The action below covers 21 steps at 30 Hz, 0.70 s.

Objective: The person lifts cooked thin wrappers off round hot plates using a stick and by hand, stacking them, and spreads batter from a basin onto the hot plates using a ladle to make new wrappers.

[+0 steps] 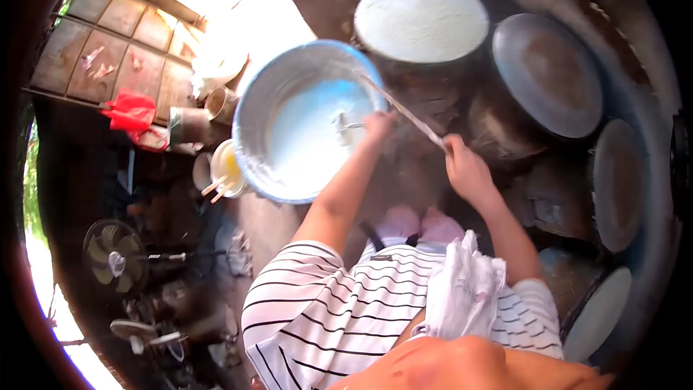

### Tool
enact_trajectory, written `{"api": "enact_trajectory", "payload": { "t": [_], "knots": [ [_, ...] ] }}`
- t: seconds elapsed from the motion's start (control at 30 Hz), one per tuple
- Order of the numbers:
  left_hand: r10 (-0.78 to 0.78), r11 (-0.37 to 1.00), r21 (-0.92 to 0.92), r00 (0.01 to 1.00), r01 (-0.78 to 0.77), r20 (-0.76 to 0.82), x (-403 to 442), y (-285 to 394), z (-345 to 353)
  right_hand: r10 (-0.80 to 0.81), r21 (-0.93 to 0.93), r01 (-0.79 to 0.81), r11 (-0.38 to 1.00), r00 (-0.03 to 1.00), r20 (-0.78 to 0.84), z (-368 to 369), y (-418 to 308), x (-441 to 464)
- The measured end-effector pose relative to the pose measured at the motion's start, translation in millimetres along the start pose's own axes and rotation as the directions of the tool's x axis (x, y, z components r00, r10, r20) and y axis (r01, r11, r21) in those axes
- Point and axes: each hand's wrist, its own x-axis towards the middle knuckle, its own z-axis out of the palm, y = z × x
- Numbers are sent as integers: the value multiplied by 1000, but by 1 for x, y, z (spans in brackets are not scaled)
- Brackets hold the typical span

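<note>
My left hand (378, 126) is closed around the handle of a ladle (345, 124), whose head is over the white liquid inside a large blue-rimmed basin (250, 166). A long thin stick (408, 114) is gripped by my right hand (464, 166), to the right of the basin. The stick slants up and left, and its far tip reaches the basin's right rim. Behind the stick, a round griddle (422, 18) is covered with a pale white layer. Another round plate (548, 76), grey with a brown centre, lies to its right.
More round plates (619, 184) (599, 314) curve down the right side. Left of the basin is a small pot (225, 166) with yellow contents and two sticks. A red bag (131, 112), a metal can (189, 126) and a fan (115, 260) are at the left.
</note>
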Motion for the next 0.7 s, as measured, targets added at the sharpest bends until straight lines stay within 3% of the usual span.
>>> {"api": "enact_trajectory", "payload": {
  "t": [0.03, 0.1, 0.13, 0.2, 0.27, 0.3, 0.37, 0.43, 0.53, 0.57, 0.67, 0.7],
  "knots": [
    [-52, 997, 53, 995, 57, -85, -40, 4, -24, 74, -112, -54, 992, 981, 179, 23, -17, 43],
    [-53, 994, 78, 952, 80, -301, -100, 23, -67, 95, -305, 15, 952, 935, 343, 78, -41, 117],
    [-134, 989, -112, 923, 100, -361, -106, 23, -92, 113, -359, 27, 933, 925, 363, 101, -52, 146],
    [-336, 858, -471, 917, 204, -215, -42, -66, -119, 279, -473, -61, 879, 870, 406, 142, -45, 177],
    [-76, 984, -165, 996, 68, -41, -44, -62, -161, 399, -528, -163, 834, 838, 372, 186, -57, 226],
    [-202, 954, -225, 979, 198, 5, -78, -16, -173, 464, -545, -204, 813, 793, 395, 178, -75, 226],
    [-208, 938, -253, 969, 236, 132, -103, 10, -205, 478, -542, -182, 820, 738, 476, 198, -85, 185],
    [-188, 945, -223, 956, 238, 224, -99, 41, -205, 478, -534, -195, 822, 746, 464, 177, -87, 158],
    [61, 997, 50, 996, -65, 68, -32, 42, -210, 447, -507, -221, 833, 809, 381, 151, -89, 160],
    [182, 981, 77, 982, -177, -51, -15, 25, -198, 484, -544, -270, 795, 822, 299, 160, -86, 155],
    [-61, 998, -2, 997, 61, 37, -8, 2, -170, 504, -551, -230, 802, 755, 418, 177, -108, 142],
    [-23, 997, 74, 991, 13, 128, -17, 24, -185, 534, -525, -293, 799, 748, 395, 161, -115, 143]
  ]
}}
